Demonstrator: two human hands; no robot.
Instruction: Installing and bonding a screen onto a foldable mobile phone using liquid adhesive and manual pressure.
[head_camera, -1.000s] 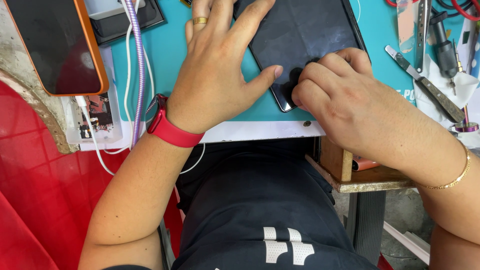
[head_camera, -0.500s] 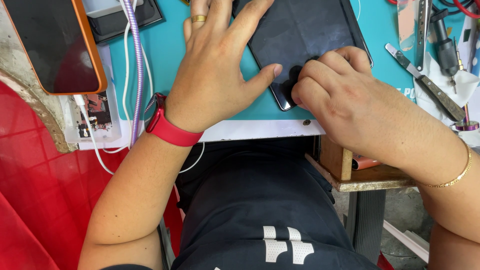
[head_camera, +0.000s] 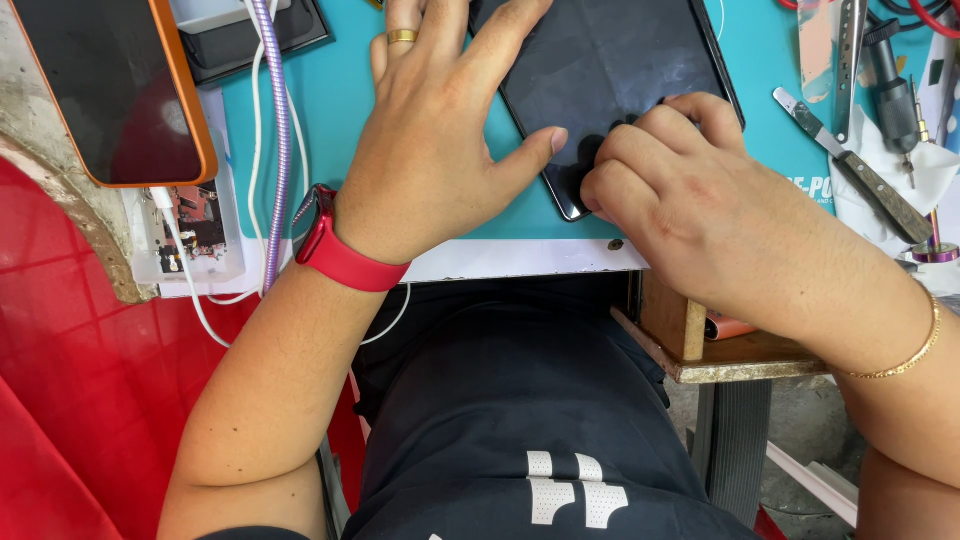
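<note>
Dark phone (head_camera: 610, 80) flat on the teal mat (head_camera: 330, 110), up at twelve o'clock, its long body tilted so the near corner points down toward six. The glass face is up, smudged and unlit. Left hand (head_camera: 440, 150) is spread flat over the phone's nine o'clock edge, palm down, fingers splayed, thumb stretched across to three o'clock and resting on the glass near the lower corner; it presses, it grips nothing. A gold ring (head_camera: 402, 37) sits on one finger, a red watch band (head_camera: 345, 255) wraps the wrist.

Right hand (head_camera: 680, 190) comes in from four o'clock, fingers curled tight, knuckles up, tips bunched on the phone's lower corner just beside the left thumb. Whether it pinches a small tool or only the edge, I cannot tell: the fingertips hide it. A thin gold bracelet (head_camera: 915, 350) circles that wrist.

Outward now. At ten o'clock, a second phone in an orange case (head_camera: 120, 90), screen dark, lying off the mat. Between it and the left hand, a purple braided cable (head_camera: 275, 140) runs down toward six. At eight o'clock, a small white tray (head_camera: 185, 235) holding circuit parts. Over at two o'clock, a metal blade tool (head_camera: 850, 165) lies slantwise, well apart from both hands, with a black screwdriver (head_camera: 895, 85) just beyond it.
</note>
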